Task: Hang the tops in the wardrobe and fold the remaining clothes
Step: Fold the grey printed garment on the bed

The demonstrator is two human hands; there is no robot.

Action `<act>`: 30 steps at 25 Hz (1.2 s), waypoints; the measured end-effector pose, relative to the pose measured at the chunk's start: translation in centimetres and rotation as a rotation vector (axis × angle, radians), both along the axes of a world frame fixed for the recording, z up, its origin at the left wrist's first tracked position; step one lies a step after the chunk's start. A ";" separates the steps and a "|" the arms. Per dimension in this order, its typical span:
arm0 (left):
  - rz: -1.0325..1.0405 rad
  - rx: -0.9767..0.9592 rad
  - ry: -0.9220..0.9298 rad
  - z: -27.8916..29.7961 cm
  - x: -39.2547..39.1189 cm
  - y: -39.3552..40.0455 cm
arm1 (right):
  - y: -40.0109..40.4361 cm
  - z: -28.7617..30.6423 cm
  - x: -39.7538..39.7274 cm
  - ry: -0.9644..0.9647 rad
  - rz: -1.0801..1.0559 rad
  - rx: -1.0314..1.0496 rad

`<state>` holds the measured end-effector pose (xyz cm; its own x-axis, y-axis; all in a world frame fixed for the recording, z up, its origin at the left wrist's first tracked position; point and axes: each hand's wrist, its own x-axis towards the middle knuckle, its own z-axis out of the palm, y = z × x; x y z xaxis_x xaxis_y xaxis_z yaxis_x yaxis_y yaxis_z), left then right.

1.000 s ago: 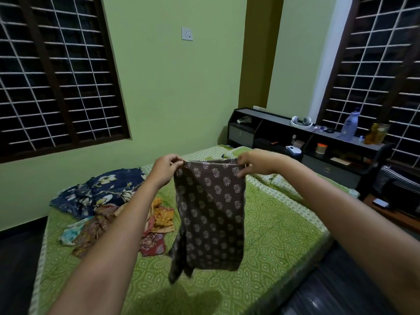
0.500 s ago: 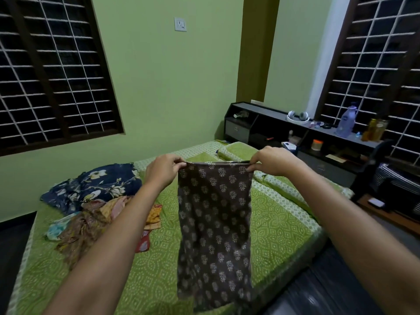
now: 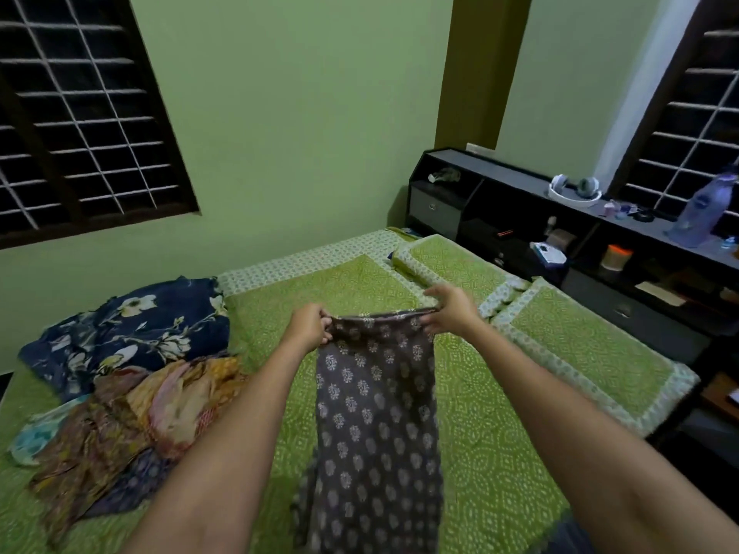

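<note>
Head view looked down along two bare forearms stretched over the bed (image 3: 500, 453). The left hand (image 3: 310, 327) pinched one top corner of a grey printed garment (image 3: 376, 425), fingers curled round the bunched hem; the right hand (image 3: 452, 309) gripped the other corner, thumb and fingers closed on the cloth. The hands were apart, the top edge stretched between them. The garment ran down toward the person over the green patterned bedspread, its lower part seeming to lie on the sheet. To the left, well apart from it, lay a heap of clothes (image 3: 132, 425), with a navy floral piece (image 3: 132, 329) at the far side. Two green pillows (image 3: 576, 341) lay at the head of the bed, beside a dark shelf unit (image 3: 500, 209) bearing headphones (image 3: 576, 189) and a plastic bottle (image 3: 702, 211).
</note>
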<state>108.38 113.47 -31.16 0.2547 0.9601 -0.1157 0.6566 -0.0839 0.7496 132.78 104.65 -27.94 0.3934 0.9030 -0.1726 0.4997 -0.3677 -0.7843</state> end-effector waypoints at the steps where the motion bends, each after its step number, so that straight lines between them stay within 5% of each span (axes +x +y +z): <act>1: 0.010 0.030 0.030 -0.8 1.1 2.6 | 3.3 -1.1 0.7 -0.057 -0.021 0.006; 7: 0.112 0.378 -0.023 2.2 5.3 13.5 | 15.5 1.4 3.7 -0.217 -0.126 0.288; 11: 0.050 0.397 -0.034 -1.6 5.4 14.1 | 16.3 -2.2 4.9 -0.212 -0.126 0.300; 18: -0.049 0.140 0.056 -24.8 4.5 7.4 | 11.0 -26.8 6.0 -0.208 0.002 0.052; 22: -0.247 0.071 0.297 -42.0 3.3 1.7 | 5.9 -43.0 6.3 -0.167 0.095 -0.194; 25: -0.520 0.209 0.577 -47.6 3.5 -0.8 | 2.5 -51.8 6.6 -0.348 0.281 -0.341; 30: -0.804 0.366 0.780 -49.7 3.0 0.1 | 1.2 -53.8 6.6 -0.576 0.549 -0.097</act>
